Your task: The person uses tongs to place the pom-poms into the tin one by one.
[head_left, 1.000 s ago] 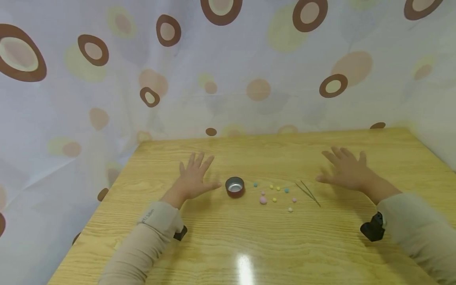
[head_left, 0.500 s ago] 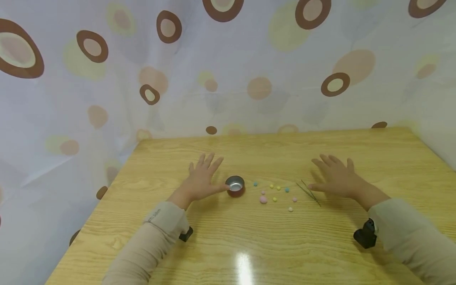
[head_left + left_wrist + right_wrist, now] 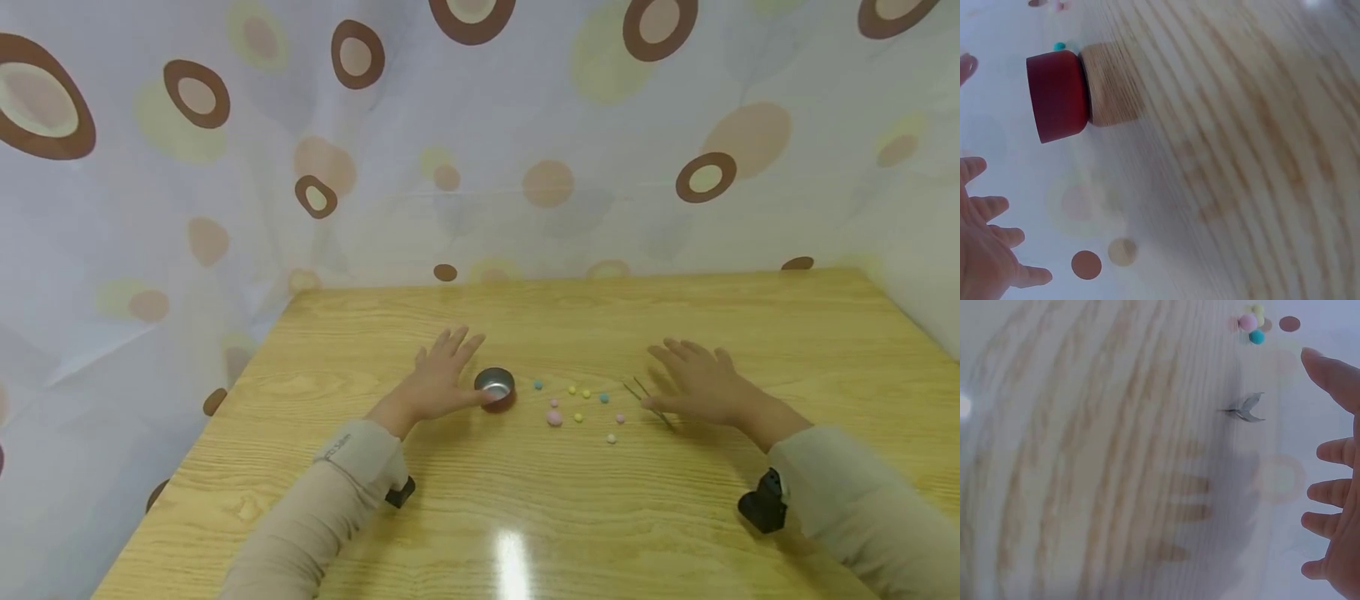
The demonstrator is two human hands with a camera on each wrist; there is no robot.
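Note:
A small round bowl (image 3: 495, 403), red outside and silvery inside, stands upright on the wooden table; its red wall fills part of the left wrist view. My left hand (image 3: 435, 387) hovers just left of it, fingers spread and thumb reaching in front of its rim in the head view. A pair of tweezers (image 3: 660, 412) lies with its tips apart, also seen in the right wrist view. Above its right side hovers my right hand (image 3: 701, 385), fingers extended and holding nothing. Between bowl and tweezers lie several small balls, including a larger pink ball (image 3: 554, 418) and a blue ball (image 3: 604, 398).
The wooden table (image 3: 420, 533) runs back to a patterned curtain (image 3: 480, 117), which also hangs along the left side. A white ball (image 3: 611, 439) lies nearest the front among the balls. Black wrist cameras hang under both cuffs.
Both hands have moved inward over the table, the left toward the bowl and the right toward the tweezers. The bowl, balls and tweezers have stayed in place.

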